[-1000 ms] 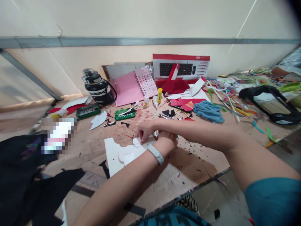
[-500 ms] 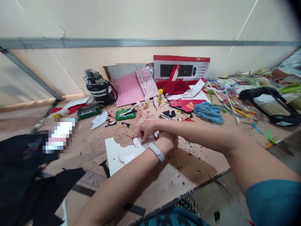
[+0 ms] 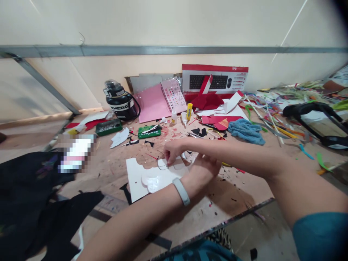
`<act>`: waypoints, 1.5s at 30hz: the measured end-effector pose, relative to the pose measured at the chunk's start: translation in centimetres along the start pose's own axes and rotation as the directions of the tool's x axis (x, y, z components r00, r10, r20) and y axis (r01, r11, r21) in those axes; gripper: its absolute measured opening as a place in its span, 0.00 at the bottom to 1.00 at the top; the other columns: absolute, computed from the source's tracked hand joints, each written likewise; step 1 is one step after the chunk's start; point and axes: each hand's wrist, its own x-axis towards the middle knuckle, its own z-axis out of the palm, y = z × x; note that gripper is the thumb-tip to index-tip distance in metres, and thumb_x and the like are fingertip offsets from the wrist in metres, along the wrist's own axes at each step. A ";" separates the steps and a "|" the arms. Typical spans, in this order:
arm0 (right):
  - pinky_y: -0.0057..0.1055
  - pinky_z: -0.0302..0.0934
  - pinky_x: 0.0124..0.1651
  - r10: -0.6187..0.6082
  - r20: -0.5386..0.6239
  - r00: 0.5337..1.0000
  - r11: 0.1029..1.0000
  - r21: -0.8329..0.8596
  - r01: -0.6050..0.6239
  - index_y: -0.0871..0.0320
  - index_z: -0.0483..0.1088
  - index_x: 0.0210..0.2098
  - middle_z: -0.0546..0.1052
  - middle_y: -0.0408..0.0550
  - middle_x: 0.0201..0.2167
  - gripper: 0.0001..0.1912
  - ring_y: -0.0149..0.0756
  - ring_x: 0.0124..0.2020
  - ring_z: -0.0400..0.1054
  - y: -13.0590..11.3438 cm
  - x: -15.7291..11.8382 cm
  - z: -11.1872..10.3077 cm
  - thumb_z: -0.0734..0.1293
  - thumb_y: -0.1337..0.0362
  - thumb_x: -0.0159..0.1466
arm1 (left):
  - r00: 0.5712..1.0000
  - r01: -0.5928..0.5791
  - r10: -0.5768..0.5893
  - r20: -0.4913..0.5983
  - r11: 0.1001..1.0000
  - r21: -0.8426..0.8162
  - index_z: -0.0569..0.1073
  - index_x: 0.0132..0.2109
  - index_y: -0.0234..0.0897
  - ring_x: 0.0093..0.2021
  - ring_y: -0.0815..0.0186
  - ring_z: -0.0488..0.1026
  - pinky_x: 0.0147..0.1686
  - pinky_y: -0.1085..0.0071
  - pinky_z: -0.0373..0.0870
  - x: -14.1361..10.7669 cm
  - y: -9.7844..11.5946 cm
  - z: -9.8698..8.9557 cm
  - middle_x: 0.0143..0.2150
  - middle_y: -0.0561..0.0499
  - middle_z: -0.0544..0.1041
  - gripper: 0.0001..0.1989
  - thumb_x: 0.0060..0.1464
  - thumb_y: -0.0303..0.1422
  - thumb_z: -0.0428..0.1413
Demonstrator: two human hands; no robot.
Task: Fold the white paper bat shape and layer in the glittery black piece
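Note:
My arms are crossed. My right hand (image 3: 173, 150) is closed, with its fingertips pinched down at a black-outlined rounded shape (image 3: 162, 165) on a white sheet (image 3: 136, 174) with a wavy cut edge. Whatever lies between those fingertips is too small to make out. My left hand (image 3: 208, 166), below a pale wristband (image 3: 181, 191), lies to the right of the sheet. My right forearm covers its fingers in part, so their hold is hidden. A glossy white cloud-shaped piece (image 3: 152, 182) lies on the sheet.
Behind my hands are a green case (image 3: 149, 132), small glue bottles (image 3: 184, 118), a yellow glue stick (image 3: 189, 110) and a blue cloth (image 3: 246, 131). A black bottle (image 3: 122, 105) stands back left. Paper scraps litter the table; black fabric (image 3: 24, 195) lies left.
My left hand has moved right, away from the sheet, uncovering more of it. My right hand keeps its pinch at the outlined shape. The whole view has shifted slightly.

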 end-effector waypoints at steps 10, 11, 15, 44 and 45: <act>0.23 0.54 0.32 -0.052 0.033 0.998 0.998 -0.035 0.053 0.60 0.81 0.36 0.80 0.42 0.32 0.12 0.31 0.34 0.69 0.2 0.5 0.2 0.76 0.59 0.55 | 0.707 -0.691 0.664 -0.244 0.722 -0.038 0.74 0.36 0.35 0.34 0.63 0.71 0.63 0.46 0.58 -5.4 0.8 -4.1 0.30 0.52 0.73 0.12 0.66 0.25 0.48; 0.23 0.54 0.31 -0.054 0.034 0.998 0.998 -0.035 0.055 0.60 0.81 0.37 0.80 0.42 0.32 0.12 0.31 0.34 0.69 0.3 0.5 0.3 0.76 0.59 0.55 | 0.712 -0.690 0.659 -0.243 0.721 -0.069 0.73 0.36 0.35 0.33 0.64 0.71 0.64 0.47 0.57 -6.1 0.6 -4.7 0.30 0.52 0.73 0.12 0.66 0.25 0.48; 0.24 0.54 0.31 -0.060 0.024 0.998 0.997 -0.040 0.061 0.59 0.81 0.37 0.80 0.42 0.32 0.12 0.32 0.34 0.70 0.4 0.4 0.5 0.76 0.60 0.55 | 0.826 -0.556 0.555 -0.095 0.775 -0.300 0.75 0.42 0.34 0.36 0.65 0.72 0.53 0.63 0.69 -8.9 -1.2 -7.7 0.34 0.51 0.76 0.10 0.67 0.27 0.49; 0.27 0.52 0.31 -0.026 0.016 1.000 1.000 -0.004 0.026 0.57 0.79 0.35 0.78 0.42 0.29 0.08 0.32 0.31 0.67 0.5 -0.2 0.9 0.75 0.60 0.57 | 0.724 0.677 -0.275 0.633 0.458 -0.576 0.78 0.42 0.35 0.34 0.66 0.71 0.33 0.73 0.65 -11.9 -17.8 -7.7 0.36 0.50 0.78 0.18 0.61 0.46 0.54; 0.28 0.52 0.31 -0.023 0.016 1.000 1.000 -0.005 0.023 0.57 0.79 0.35 0.78 0.42 0.29 0.09 0.32 0.31 0.67 0.5 -0.2 0.9 0.75 0.60 0.57 | 0.715 0.685 -0.271 0.644 0.452 -0.571 0.78 0.42 0.35 0.35 0.66 0.71 0.34 0.73 0.65 -11.9 -17.9 -7.8 0.36 0.50 0.78 0.18 0.60 0.46 0.53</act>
